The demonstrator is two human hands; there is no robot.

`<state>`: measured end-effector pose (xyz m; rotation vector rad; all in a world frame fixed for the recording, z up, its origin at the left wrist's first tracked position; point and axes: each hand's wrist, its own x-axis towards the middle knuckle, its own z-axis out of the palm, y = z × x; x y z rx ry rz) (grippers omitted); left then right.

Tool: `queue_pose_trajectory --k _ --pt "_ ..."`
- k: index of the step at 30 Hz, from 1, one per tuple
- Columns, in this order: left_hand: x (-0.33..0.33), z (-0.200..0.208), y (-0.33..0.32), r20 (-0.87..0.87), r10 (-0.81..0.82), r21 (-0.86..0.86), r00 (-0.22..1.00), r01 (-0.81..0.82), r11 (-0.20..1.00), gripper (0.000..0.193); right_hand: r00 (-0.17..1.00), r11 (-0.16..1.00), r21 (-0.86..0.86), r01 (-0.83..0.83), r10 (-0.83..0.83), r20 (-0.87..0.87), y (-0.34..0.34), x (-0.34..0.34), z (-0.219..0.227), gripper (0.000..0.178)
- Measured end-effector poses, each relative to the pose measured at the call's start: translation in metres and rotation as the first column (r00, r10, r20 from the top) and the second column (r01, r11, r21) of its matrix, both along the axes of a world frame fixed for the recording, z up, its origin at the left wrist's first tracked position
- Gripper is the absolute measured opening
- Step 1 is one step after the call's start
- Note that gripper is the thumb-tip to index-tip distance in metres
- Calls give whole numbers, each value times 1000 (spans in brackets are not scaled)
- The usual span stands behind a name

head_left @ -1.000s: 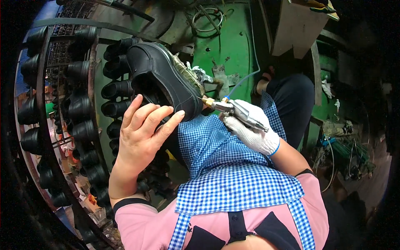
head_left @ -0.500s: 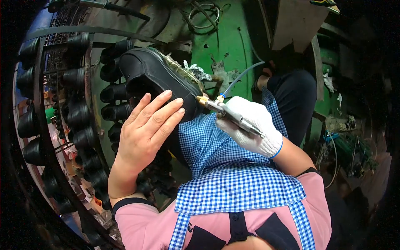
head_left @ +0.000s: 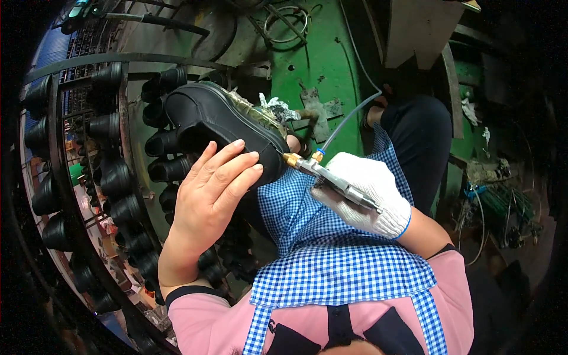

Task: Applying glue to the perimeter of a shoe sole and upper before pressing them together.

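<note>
A black shoe (head_left: 198,105) lies tilted in front of me, with its sole toward the far right and its opening toward me. My bare left hand (head_left: 216,183) holds it at the near end, fingers laid over the upper by the opening; the thumb is hidden. My right hand (head_left: 367,186), in a white knit glove, is closed around a slim metal spray gun (head_left: 346,190) with a brass nozzle. The nozzle tip is at the shoe's near end, close to the sole edge; I cannot tell if it touches. A thin hose (head_left: 352,112) runs from its blue fitting.
On the left stands a metal rack (head_left: 126,118) filled with black shoes. A crumpled silvery wrapping (head_left: 278,108) is beyond the shoe. Coiled tubing (head_left: 287,26) lies on the green surface. A board (head_left: 423,32) is at far right; dark clutter (head_left: 503,207) lies below it.
The shoe, both hands and the spray gun have shifted slightly nearer in the picture, as has the rack. My holds on the shoe and the gun look the same.
</note>
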<state>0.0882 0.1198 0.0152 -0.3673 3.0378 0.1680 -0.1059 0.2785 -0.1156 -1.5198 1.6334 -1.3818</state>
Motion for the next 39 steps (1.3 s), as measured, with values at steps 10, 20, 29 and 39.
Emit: queue_pose_trajectory --k 10,20,29,39 --pt "-22 -11 0 -117 81 14 990 -79 997 53 997 997 46 61 -63 54 5 -3 0 21" --pt "-71 -19 -26 -201 135 -146 970 -166 975 48 985 979 115 170 -173 16 -33 -21 4 19" --pt "-93 -28 -83 -157 248 -416 956 -292 861 38 952 958 -60 279 -267 152 -108 -16 -14 21" --pt "-75 -19 -127 -128 543 -299 830 -554 777 50 936 954 -153 257 -206 286 -137 20 -28 18"
